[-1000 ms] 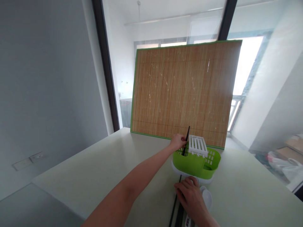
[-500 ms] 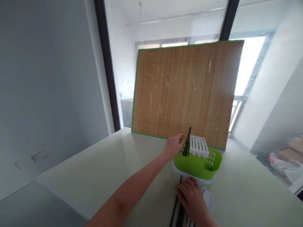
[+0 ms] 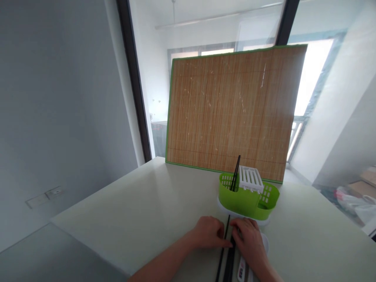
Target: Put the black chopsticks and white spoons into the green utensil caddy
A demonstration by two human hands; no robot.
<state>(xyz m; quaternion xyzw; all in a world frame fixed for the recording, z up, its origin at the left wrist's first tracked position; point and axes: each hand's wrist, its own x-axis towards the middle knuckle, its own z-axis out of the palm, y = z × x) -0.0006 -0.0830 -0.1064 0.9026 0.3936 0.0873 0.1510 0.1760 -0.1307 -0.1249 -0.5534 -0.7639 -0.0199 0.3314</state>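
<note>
A green utensil basket [image 3: 241,203] with a white slotted rack [image 3: 250,179] on top stands on the white table. Black chopsticks [image 3: 235,172] lean upright in its left compartment. In front of it my left hand [image 3: 210,233] is at the loose black chopsticks [image 3: 221,261], its fingers curled and partly hidden. My right hand [image 3: 248,237] rests beside it, fingers bent over the tops of the black utensils [image 3: 229,264]; what its fingertips grip is hidden. A white spoon [image 3: 265,242] and a white-handled item [image 3: 241,270] lie by my right hand.
A bamboo mat [image 3: 232,113] with green edging stands upright behind the basket, against the glass. The white table's [image 3: 141,199] left edge runs diagonally beside a grey wall. Boxes and plastic bags [image 3: 360,203] lie beyond the right edge.
My left hand has moved from the basket's left compartment down to the loose chopsticks, near my right hand. The view has shifted slightly. The upright chopsticks remain in the basket.
</note>
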